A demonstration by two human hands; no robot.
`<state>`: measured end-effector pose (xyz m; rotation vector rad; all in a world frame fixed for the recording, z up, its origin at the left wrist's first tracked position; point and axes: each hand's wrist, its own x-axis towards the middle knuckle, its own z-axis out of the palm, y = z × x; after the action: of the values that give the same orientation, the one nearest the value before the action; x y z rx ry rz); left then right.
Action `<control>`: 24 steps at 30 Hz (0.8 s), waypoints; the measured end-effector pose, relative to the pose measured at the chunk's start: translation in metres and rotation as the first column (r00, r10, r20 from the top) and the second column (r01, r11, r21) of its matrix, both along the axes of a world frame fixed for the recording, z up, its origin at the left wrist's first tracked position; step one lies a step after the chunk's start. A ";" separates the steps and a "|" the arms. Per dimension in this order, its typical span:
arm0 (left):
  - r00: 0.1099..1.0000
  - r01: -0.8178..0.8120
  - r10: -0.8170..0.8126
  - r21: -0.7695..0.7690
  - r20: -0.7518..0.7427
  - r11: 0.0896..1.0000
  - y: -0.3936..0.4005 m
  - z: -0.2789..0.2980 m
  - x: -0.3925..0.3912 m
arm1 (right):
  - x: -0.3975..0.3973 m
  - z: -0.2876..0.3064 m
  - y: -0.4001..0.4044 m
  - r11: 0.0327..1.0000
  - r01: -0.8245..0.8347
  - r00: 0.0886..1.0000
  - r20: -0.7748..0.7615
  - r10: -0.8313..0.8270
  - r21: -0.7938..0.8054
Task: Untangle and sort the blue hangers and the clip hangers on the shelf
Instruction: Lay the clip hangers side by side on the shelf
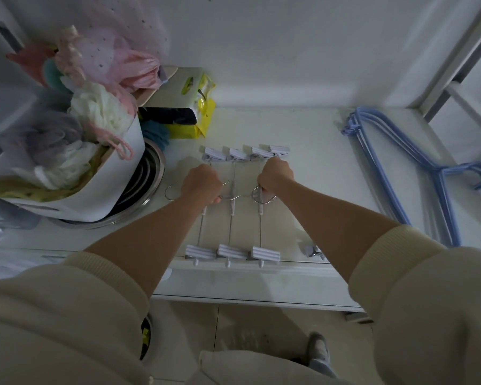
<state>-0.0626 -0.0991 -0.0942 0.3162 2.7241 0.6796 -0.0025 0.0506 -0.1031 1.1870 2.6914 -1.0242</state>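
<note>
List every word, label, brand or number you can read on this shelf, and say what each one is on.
No text can be read anywhere in this view.
Yellow package: dark marks on its front, too blurred to read.
Beige card leaning beside it: a green-yellow patch, no legible letters.
Clip hangers, blue hangers, white bucket: no print visible.

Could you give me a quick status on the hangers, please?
Left hand and right hand both closed on the clip hangers, laid in a row mid-shelf. Blue hangers stacked apart at right. Nothing in the way.
</note>
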 end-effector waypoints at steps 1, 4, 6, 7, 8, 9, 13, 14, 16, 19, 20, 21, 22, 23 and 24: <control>0.999 0.007 -0.008 -0.013 -0.053 1.000 0.001 0.001 0.001 | 0.001 0.000 0.003 1.000 0.012 1.000 -0.027 -0.012 0.001; 0.987 0.026 -0.019 0.041 -0.162 0.999 0.012 0.010 0.005 | 0.012 0.007 0.022 0.992 0.121 0.982 -0.146 -0.116 0.028; 0.984 0.080 -0.070 0.049 -0.166 0.996 0.027 0.011 0.011 | 0.024 0.009 0.038 0.986 0.162 0.977 -0.151 -0.153 0.047; 0.983 0.112 -0.105 0.040 -0.148 0.993 0.035 0.010 0.016 | 0.029 0.008 0.044 0.986 0.160 0.981 -0.123 -0.153 0.047; 0.983 0.138 -0.134 0.024 -0.123 0.990 0.043 0.009 0.021 | 0.034 0.008 0.047 0.988 0.148 0.986 -0.086 -0.145 0.037; 0.983 0.158 -0.157 0.000 -0.092 0.987 0.049 0.007 0.026 | 0.038 0.006 0.049 0.991 0.133 0.990 -0.053 -0.132 0.022; 0.987 0.162 -0.163 -0.073 -0.015 0.984 0.060 -0.003 0.033 | 0.041 -0.001 0.047 0.995 0.089 0.996 -0.013 -0.090 -0.041; 0.988 0.152 -0.154 -0.072 -0.021 0.986 0.060 -0.005 0.033 | 0.041 -0.002 0.046 0.995 0.085 0.996 -0.020 -0.087 -0.058; 0.989 0.134 -0.137 -0.059 -0.063 0.989 0.060 -0.005 0.034 | 0.041 -0.003 0.046 0.989 0.098 0.994 -0.043 -0.103 -0.107; 0.986 0.137 -0.135 0.015 -0.103 0.990 0.060 0.000 0.030 | 0.042 -0.002 0.049 0.967 0.132 0.983 -0.094 -0.155 -0.220; 0.985 0.140 -0.135 0.043 -0.108 0.989 0.061 0.002 0.028 | 0.042 -0.001 0.050 0.958 0.141 0.979 -0.109 -0.172 -0.250; 0.985 0.136 -0.128 0.065 -0.114 0.989 0.062 0.005 0.026 | 0.043 0.000 0.051 0.950 0.149 0.975 -0.119 -0.187 -0.274; 0.985 0.132 -0.122 0.080 -0.123 0.988 0.064 0.007 0.025 | 0.045 0.001 0.051 0.943 0.158 0.971 -0.126 -0.202 -0.294; 0.984 0.132 -0.120 0.087 -0.131 0.987 0.065 0.009 0.025 | 0.047 0.003 0.049 0.936 0.166 0.969 -0.127 -0.214 -0.310; 0.983 0.132 -0.118 0.092 -0.140 0.987 0.066 0.009 0.025 | 0.050 0.004 0.048 0.931 0.175 0.967 -0.124 -0.224 -0.319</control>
<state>-0.0378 -0.0334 -0.0848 0.5716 2.7708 0.7883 0.0471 0.0984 -0.0993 1.3865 2.4272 -1.5614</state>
